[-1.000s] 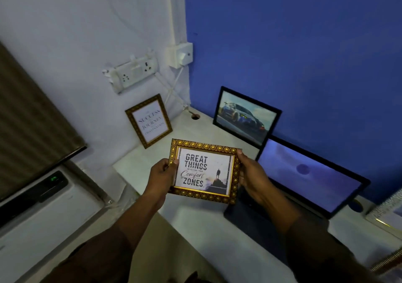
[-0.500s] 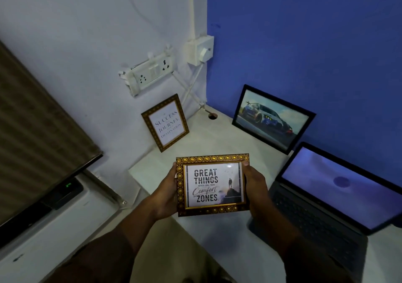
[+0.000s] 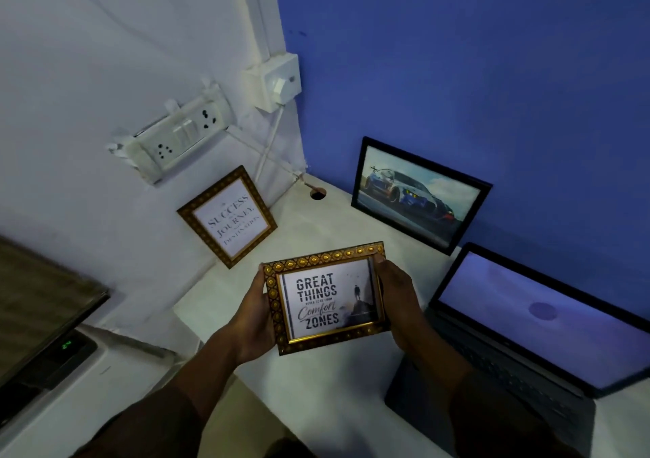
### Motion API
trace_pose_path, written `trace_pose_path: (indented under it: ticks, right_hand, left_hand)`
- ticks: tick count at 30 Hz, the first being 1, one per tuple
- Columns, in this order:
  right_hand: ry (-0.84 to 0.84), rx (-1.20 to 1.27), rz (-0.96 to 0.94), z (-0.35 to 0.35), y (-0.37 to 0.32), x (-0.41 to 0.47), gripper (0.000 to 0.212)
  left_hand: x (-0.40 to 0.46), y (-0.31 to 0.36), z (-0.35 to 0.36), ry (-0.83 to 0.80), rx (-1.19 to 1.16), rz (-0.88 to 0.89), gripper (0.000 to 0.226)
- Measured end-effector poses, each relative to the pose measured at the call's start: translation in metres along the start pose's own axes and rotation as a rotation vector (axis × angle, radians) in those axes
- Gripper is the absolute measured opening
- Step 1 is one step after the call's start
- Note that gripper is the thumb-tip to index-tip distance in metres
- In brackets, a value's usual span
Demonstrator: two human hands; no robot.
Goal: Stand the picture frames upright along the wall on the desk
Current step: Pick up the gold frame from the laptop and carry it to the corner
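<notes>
White counter (image 3: 316, 380) corner | both hands, left (image 3: 251, 320) and right (image 3: 397, 303), clasp gold quote frame (image 3: 325, 297) at 6 o'clock | risk: a steep lean could slide it flat.

Dim room, cool blue cast overall. Laptop screen (image 3: 548, 320) glows, brightest source nearby. Forearms and lower frame edge near black, detail lost. Wide-angle bend: wall corner and socket strip (image 3: 179, 137) lean. Soft focus toward edges; gold frame (image 3: 325, 297) text sharp, no glare.
</notes>
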State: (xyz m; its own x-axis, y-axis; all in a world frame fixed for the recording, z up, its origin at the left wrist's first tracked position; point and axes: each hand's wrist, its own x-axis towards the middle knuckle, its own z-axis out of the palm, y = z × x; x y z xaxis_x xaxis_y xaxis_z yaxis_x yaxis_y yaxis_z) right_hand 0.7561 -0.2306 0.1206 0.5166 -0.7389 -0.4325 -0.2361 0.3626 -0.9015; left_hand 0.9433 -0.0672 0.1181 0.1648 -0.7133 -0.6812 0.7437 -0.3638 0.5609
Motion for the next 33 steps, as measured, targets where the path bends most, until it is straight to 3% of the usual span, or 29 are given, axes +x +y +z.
trace_pose_path:
  ticks: [10,19,28,33]
  right_hand:
    - [0.015,-0.005,0.121,0.020,0.007,0.072,0.049]
    - [0.128,0.110,0.218,0.041,-0.003,0.127,0.045]
    - [0.263,0.154,0.218,0.056,0.008,0.172,0.060]
    - [0.286,0.172,0.266,0.063,0.031,0.175,0.048]
  left_hand:
    - [0.060,0.036,-0.029,-0.046,-0.021,-0.010,0.098]
    - [0.134,0.076,-0.052,0.065,0.101,0.003,0.086]
    - [0.184,0.097,-0.066,0.073,0.207,0.002,0.082]
    - [0.196,0.082,-0.080,0.164,0.223,-0.046,0.075]
